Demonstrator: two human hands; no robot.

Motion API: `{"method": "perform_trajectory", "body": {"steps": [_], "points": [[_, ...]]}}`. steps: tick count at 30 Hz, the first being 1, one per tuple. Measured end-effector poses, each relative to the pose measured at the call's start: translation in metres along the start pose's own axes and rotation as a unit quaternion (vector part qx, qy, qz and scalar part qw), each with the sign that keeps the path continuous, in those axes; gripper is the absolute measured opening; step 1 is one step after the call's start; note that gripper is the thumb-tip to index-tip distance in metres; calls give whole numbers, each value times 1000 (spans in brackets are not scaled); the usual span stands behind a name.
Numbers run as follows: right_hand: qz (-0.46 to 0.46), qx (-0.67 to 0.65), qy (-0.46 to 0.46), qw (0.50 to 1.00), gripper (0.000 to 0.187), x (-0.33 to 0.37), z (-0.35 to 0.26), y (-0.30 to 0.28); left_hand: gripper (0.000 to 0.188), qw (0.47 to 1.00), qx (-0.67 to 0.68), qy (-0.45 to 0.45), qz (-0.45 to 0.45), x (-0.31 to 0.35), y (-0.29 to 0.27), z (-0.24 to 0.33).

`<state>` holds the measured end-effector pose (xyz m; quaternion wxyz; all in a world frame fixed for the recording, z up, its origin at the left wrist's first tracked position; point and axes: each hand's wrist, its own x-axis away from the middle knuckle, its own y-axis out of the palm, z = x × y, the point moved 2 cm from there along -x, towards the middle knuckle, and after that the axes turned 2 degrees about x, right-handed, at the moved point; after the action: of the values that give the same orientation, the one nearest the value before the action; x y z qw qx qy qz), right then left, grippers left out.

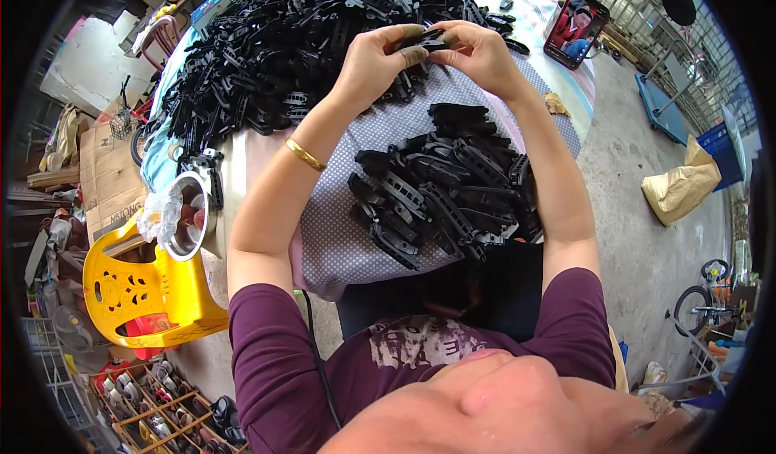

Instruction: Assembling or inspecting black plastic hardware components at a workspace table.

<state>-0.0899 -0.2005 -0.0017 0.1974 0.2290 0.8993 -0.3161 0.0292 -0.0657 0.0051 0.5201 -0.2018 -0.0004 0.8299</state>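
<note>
Both hands meet over the far part of the table (pixel 267 151): left hand (pixel 373 66) and right hand (pixel 477 54) pinch one small black plastic part (pixel 420 40) between fingertips, closed on its ends. Part looks light, rigid, moulded, ribbed, so probably not slippery; best gripped at the ends as now. Big heap of loose parts (pixel 275 42) sits beyond, smaller finished-looking pile (pixel 449 187) near the body. Phone (pixel 575 27) stands at right.
</note>
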Motion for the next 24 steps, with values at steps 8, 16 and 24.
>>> {"method": "perform_trajectory", "body": {"steps": [8, 16, 24], "points": [[53, 78, -110, 989, 21, -1, -2, -1, 38, 976, -176, 105, 68, 2, 4, 4], [-29, 48, -38, 998, 37, 2, -7, -3, 34, 946, -256, 195, 35, 7, 10, 14], [-56, -109, 58, 991, 33, -6, 19, -11, 36, 987, -112, 115, -4, 3, 0, -1]]}}
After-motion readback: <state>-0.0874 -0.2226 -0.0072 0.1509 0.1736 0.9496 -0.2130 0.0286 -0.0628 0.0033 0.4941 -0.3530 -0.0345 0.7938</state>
